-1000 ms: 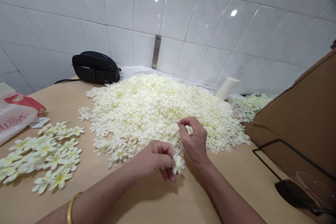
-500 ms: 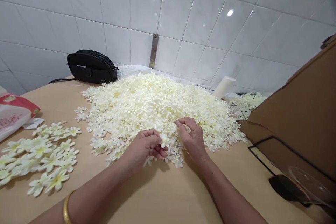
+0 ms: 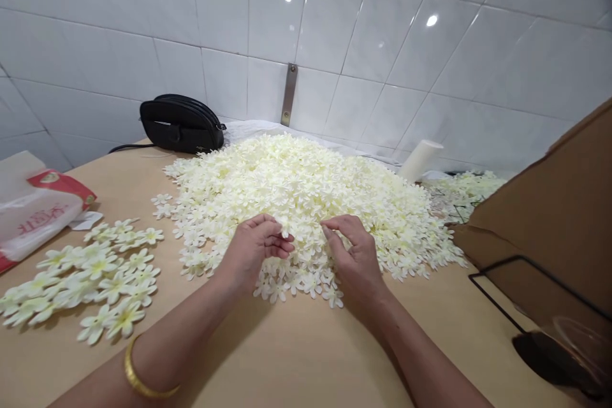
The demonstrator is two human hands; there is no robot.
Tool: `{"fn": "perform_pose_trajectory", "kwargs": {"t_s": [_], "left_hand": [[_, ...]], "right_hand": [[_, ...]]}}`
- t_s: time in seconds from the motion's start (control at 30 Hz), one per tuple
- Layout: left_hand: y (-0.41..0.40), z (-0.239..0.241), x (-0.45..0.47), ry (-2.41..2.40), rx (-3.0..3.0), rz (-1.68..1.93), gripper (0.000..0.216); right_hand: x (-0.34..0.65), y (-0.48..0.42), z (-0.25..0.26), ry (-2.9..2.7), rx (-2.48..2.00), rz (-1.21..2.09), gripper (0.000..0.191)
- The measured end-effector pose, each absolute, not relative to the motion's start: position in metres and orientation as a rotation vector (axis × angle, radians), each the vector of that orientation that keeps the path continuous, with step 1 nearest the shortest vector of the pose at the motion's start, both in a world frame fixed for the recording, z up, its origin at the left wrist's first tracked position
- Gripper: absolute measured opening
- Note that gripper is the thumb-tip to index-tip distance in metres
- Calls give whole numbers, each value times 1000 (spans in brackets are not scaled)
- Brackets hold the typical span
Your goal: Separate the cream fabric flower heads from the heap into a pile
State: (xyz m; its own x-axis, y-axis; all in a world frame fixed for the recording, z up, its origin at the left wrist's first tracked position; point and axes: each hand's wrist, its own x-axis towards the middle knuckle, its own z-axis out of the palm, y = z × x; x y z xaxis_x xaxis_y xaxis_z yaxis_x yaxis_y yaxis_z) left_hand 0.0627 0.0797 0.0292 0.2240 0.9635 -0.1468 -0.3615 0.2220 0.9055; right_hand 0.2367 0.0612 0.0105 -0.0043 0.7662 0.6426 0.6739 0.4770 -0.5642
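A large heap of pale yellow-white artificial flowers (image 3: pixel 306 178) covers the middle of the brown tabletop. Over its near side, my left hand (image 3: pixel 255 245) pinches a small artificial flower (image 3: pixel 285 230) between thumb and forefinger, its other fingers loosely curled. The held flower blends into the heap behind it, so its outline is hard to see. A short gap to the right, my right hand (image 3: pixel 354 255) has thumb and forefinger brought together at the tips; whatever is between them is too small to make out.
A smaller group of larger flowers (image 3: pixel 98 274) lies at left, beside a red-and-white plastic packet (image 3: pixel 43 210). Behind stand a black bag (image 3: pixel 182 124) and a white roll (image 3: pixel 421 161). At right are a cardboard box (image 3: pixel 549 217) and dark-lensed glasses (image 3: pixel 554 357).
My left hand has moved up and slightly left, away from the near edge of the heap. My right hand keeps its pinch nearly in place. The view has shifted a little left.
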Motion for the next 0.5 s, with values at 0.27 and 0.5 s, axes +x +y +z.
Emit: {"fn": "perform_pose_trajectory", "kwargs": {"t_s": [0.27,0.5], "left_hand": [[70,25,72,819,996,976,14],[73,21,72,676,877,900,16]], "right_hand": [[218,47,20,-1851,-1085,396,17],[219,48,16,-1871,-1071,370,21]]}}
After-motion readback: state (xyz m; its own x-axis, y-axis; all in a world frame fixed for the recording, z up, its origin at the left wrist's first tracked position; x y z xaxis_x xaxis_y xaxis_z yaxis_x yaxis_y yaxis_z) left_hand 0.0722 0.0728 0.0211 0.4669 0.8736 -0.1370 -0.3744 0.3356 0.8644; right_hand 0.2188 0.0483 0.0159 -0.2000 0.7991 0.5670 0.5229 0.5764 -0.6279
